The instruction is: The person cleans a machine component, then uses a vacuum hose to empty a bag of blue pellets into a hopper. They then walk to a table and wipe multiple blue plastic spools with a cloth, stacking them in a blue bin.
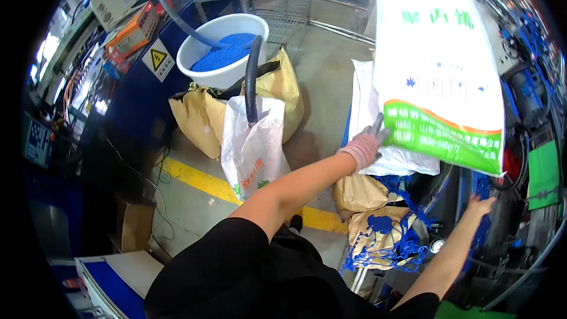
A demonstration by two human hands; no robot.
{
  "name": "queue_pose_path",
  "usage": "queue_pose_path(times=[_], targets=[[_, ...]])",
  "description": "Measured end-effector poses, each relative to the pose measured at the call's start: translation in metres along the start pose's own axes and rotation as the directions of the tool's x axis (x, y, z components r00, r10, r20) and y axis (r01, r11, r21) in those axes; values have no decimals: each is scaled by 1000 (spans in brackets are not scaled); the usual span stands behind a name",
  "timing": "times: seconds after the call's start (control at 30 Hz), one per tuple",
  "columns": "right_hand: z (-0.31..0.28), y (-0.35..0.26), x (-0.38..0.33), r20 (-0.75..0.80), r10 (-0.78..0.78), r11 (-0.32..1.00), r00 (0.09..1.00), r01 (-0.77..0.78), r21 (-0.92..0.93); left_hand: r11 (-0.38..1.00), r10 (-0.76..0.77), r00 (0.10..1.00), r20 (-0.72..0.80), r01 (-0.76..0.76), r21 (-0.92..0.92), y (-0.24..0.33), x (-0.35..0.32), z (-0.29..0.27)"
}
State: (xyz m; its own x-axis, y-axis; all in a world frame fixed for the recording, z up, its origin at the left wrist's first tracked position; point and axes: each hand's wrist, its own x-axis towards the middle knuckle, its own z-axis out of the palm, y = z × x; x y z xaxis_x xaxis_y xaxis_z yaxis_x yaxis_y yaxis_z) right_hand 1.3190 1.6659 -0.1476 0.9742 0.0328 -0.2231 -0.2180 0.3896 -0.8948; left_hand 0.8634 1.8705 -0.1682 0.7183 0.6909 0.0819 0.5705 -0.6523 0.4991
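I see the left hand [372,139] seemingly touching the white sack [440,56]'s lower-left corner; its grip, like the right hand [481,206]'s, I can't tell.

Worker in a plain black top [212,272], short sleeves [245,224] stopping near the elbow; forearms [310,180] uncovered below. Left hand [371,140] gloved: fingers dark grey, cuff [360,152] pinkish with paler bands, knitted by the look of it from where I stand. Right hand [482,205] looks bare, finer detail blurred. One dark shoe tip [296,222] also visible
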Motion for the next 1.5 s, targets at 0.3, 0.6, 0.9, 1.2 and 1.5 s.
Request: queue_pose_path(times=[0.3,0.6,0.9,1.2,1.5], targets=[[-226,330,-277,277,889,224,366,181,-958,984,-178,893,414,149,102,-52,-256,42],[-125,374,-563,-96,821,510,-563,647,567,-11,-963,-81,-258,965,-261,-27,-790,47],[-340,284,-788,-612,789,329,-64,884,331,-870,-404,-815,415,203,-449,373,-984,339],[-558,168,-966,-789,585,568,188,599,564,-450,-310,-682,662,-508,-735,513,-880,449],[-969,188,-1035,-971,233,902,-50,-361,235,-85,-44,-719,693,-689,-720,545,-1037,440]])
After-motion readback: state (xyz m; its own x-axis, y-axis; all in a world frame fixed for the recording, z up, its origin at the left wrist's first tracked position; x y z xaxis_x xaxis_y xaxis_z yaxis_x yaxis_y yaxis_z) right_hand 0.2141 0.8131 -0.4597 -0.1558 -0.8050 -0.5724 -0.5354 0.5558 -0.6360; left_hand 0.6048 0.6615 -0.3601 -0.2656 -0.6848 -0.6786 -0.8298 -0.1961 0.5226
